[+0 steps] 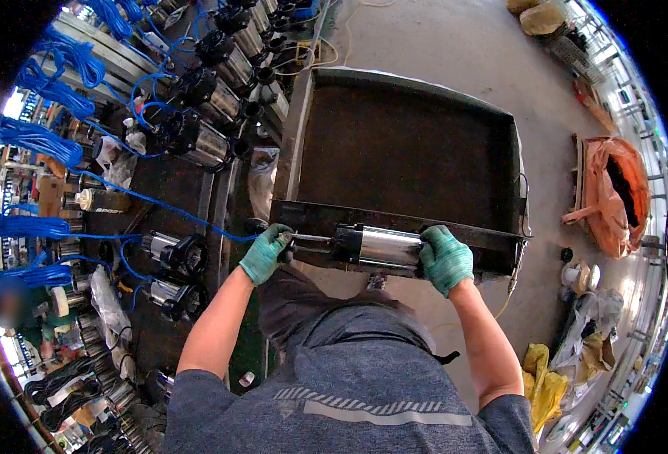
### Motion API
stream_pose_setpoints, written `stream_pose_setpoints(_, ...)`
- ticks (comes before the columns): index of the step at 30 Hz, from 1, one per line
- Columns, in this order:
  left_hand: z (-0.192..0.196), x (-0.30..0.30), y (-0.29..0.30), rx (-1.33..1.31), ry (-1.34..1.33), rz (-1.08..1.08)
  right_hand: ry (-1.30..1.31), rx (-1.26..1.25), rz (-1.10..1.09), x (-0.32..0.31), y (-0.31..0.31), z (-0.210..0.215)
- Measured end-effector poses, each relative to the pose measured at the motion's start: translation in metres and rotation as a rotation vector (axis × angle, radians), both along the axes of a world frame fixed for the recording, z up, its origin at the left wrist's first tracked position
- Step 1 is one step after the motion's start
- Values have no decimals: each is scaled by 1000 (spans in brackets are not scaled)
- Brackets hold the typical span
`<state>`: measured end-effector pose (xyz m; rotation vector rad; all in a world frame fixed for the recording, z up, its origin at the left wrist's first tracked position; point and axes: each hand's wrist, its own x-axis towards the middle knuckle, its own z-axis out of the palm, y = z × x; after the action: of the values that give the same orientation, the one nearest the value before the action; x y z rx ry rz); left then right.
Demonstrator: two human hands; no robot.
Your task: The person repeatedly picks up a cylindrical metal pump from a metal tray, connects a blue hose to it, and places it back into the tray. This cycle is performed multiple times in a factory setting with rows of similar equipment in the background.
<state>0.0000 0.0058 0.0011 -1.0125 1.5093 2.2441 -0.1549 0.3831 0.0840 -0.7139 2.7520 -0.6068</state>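
Note:
A pump (389, 247) with a shiny steel cylindrical body and black end parts lies sideways along the near edge of a dark metal trough (394, 216). My right hand (447, 259), in a green knitted glove, is wrapped round the right end of its body. In the same kind of glove, my left hand (264, 257) is closed round the dark outer end of a thin metal rod (312, 238). That rod points at the pump's left end; its exact kind is unclear. A blue cable (175, 209) runs from the left up to my left hand, where its end is hidden.
Several similar steel and black pumps (197, 140) stand in rows at the left, with blue cable coils (38, 141) beyond them. Two more pumps (173, 253) lie nearer. On the right are an orange sack (614, 197), cable spools (580, 278) and a yellow bag (543, 386).

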Motion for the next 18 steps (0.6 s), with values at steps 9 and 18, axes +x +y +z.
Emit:
stream_pose_setpoints(9,-27,-12,-48,-288,-191,130,-17,-32,1,-1,0,-1)
stream_pose_setpoints(18,-9,-6,-61,-1341,-236,-303,-67,-45,-1,-2,5,-4)
